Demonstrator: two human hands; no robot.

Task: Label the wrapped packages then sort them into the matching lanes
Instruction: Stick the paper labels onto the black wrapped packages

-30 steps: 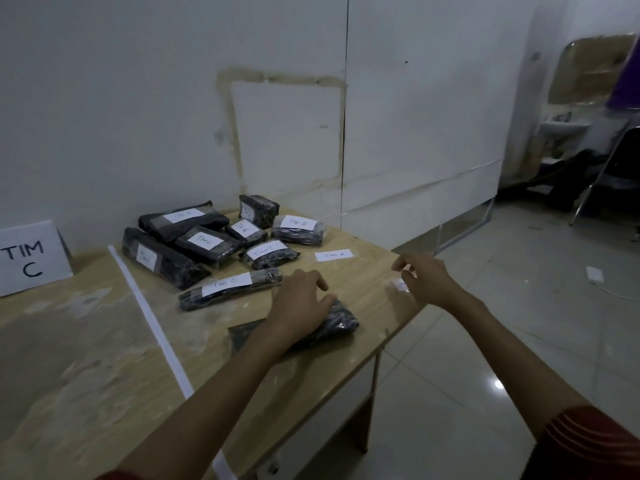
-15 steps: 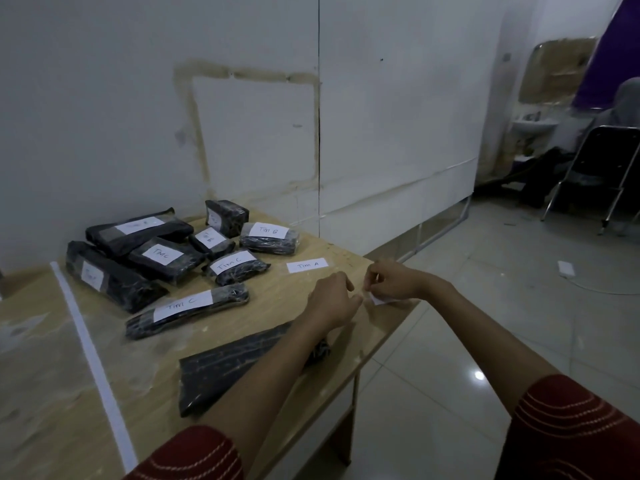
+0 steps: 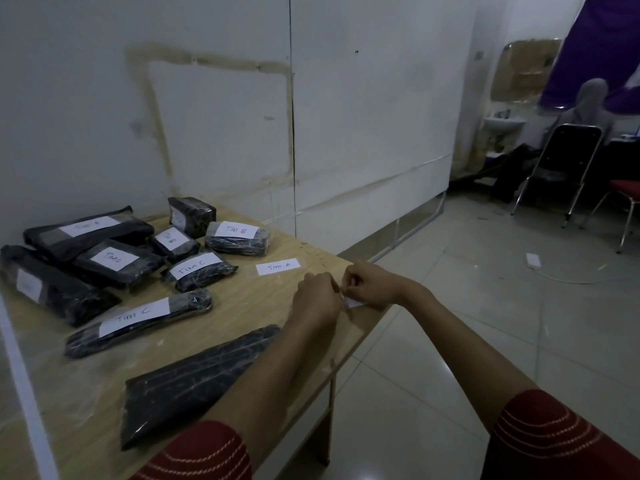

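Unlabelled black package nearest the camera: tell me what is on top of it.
The package shows no label on its visible top. The left forearm crosses over its right side, so that part is hidden.

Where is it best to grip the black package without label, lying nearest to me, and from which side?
Probably across its narrow width near the middle, coming down from above: the unlabelled package lies flat on the table, long and thin, with both long sides free.
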